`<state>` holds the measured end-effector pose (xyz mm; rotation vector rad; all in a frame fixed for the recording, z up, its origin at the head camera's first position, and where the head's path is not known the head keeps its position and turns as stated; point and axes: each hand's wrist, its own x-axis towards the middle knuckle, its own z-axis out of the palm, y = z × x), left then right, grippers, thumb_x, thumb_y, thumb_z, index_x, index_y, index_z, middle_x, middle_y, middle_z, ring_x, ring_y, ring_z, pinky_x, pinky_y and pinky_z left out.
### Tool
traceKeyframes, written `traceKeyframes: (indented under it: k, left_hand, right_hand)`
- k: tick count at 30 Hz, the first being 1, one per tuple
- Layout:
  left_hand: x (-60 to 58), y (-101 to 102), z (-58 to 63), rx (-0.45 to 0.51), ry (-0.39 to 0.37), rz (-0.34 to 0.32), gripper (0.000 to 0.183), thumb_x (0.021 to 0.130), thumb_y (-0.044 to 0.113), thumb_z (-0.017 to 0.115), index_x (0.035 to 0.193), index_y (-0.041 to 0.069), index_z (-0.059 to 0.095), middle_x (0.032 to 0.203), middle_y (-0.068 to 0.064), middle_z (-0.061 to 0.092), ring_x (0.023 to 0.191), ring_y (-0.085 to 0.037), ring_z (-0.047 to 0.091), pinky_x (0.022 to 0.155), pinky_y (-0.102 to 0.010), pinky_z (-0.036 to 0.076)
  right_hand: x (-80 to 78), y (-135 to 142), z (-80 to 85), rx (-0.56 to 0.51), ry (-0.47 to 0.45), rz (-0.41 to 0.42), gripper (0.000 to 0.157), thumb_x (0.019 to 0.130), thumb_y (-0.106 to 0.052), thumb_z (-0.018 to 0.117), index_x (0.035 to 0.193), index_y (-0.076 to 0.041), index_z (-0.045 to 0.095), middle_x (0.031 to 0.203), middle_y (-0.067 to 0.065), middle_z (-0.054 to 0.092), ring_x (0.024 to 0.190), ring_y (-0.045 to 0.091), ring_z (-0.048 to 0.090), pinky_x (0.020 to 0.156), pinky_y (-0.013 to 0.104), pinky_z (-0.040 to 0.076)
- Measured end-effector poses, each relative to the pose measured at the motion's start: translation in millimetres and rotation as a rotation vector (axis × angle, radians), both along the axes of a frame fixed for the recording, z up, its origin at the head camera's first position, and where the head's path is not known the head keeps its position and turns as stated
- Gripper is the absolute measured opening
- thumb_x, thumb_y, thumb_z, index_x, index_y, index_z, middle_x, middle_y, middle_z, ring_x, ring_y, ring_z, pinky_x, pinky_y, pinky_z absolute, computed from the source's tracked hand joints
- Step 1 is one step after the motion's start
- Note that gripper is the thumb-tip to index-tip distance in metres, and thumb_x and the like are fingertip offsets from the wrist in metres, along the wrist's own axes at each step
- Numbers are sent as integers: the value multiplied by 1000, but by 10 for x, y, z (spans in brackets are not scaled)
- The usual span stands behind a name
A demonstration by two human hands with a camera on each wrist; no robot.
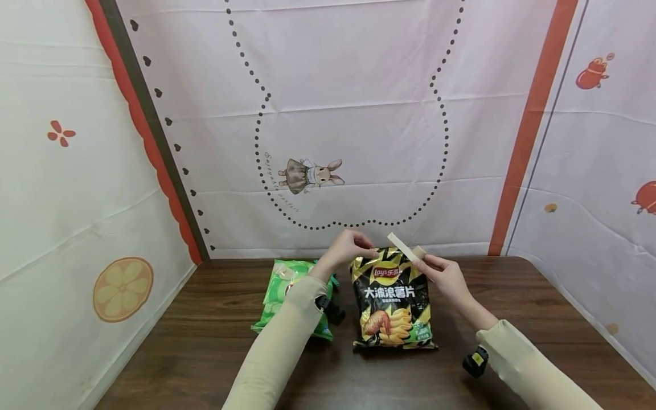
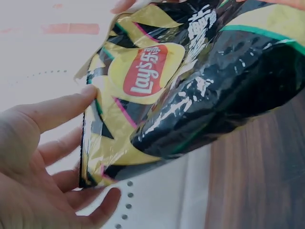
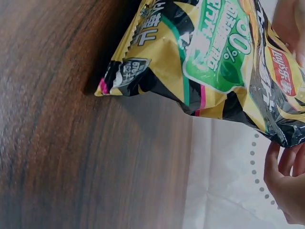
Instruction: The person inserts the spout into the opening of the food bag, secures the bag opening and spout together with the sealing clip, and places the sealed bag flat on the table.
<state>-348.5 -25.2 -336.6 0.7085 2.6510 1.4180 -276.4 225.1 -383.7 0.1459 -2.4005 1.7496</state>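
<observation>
A black and gold bag of potato chips (image 1: 392, 302) stands upright on the table, its printed front toward me. My left hand (image 1: 348, 247) pinches its top edge near the left corner; in the left wrist view the thumb (image 2: 66, 107) lies on the front and the fingers are behind. At the top right corner, my right hand (image 1: 446, 276) holds a pale, narrow bag clip (image 1: 402, 246) whose two arms stand apart. The right wrist view shows the right hand (image 3: 288, 183) beside the bag's upper corner, with the clip out of sight there.
A green chip bag (image 1: 274, 290) lies to the left, partly hidden behind my left forearm. The dark wooden table (image 1: 205, 341) ends at a printed cloth backdrop (image 1: 353, 142), with cloth walls on both sides.
</observation>
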Motion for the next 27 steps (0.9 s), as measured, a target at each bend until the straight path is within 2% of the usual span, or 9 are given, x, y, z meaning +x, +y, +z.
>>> traceKeyframes:
  k: [5,10,13,15,18,20,23,25,27]
  left_hand:
    - [-21,-68,-95,29,-166,92,42,73,21,82,110,8,67,117,-10,61,96,-23,59,80,-42,51]
    - [-21,-97,-164,120,-305,203,45,72,7,81,113,4,64,127,-14,54,98,-26,58,79,-44,53]
    - [-41,-90,-204,113,-300,252,41,72,3,80,110,3,65,125,-15,55,94,-25,59,76,-42,54]
    - [-60,-65,-238,86,-267,294,38,71,3,81,106,4,67,120,-14,58,88,-24,60,73,-41,54]
    - [-88,-10,-300,71,-213,364,37,68,1,82,102,4,69,110,-14,62,81,-23,60,69,-38,54]
    - [-101,30,-342,88,-200,416,37,67,-1,82,101,3,69,105,-13,63,79,-22,59,65,-35,53]
    - [-118,81,-400,141,-208,480,37,65,-3,82,99,2,69,100,-13,63,80,-24,61,62,-32,51]
    - [-132,105,-434,161,-217,521,36,65,-3,82,98,3,69,99,-13,63,82,-25,61,63,-32,52]
    - [-146,120,-463,164,-221,551,35,64,-3,82,96,4,68,98,-13,63,84,-26,61,65,-33,52]
  right_hand:
    - [-46,16,-30,-37,-105,0,68,92,-43,59,143,-3,39,143,19,43,111,0,53,86,17,48]
    - [-129,18,-89,-53,-146,71,71,93,-43,57,145,0,34,144,24,40,130,30,43,99,38,45]
    - [-182,27,-132,-52,-153,111,69,94,-41,56,144,2,35,142,27,41,132,34,40,102,44,41]
    - [-212,40,-153,-31,-156,112,68,93,-42,57,142,1,39,138,24,48,126,28,49,100,43,44]
    - [-242,59,-167,-14,-173,103,64,93,-41,58,140,0,43,124,16,58,94,10,60,89,35,51]
    - [-259,68,-175,-9,-200,93,64,92,-41,59,140,-2,44,122,12,58,86,3,54,85,33,51]
    - [-285,78,-191,-64,-263,111,68,93,-39,58,143,1,37,132,22,50,100,19,59,92,40,48]
    - [-302,85,-209,-116,-305,130,71,94,-37,57,146,3,30,144,26,39,126,30,48,102,46,42]
    - [-325,98,-231,-179,-345,138,72,94,-33,59,146,4,27,147,26,34,133,32,41,106,48,37]
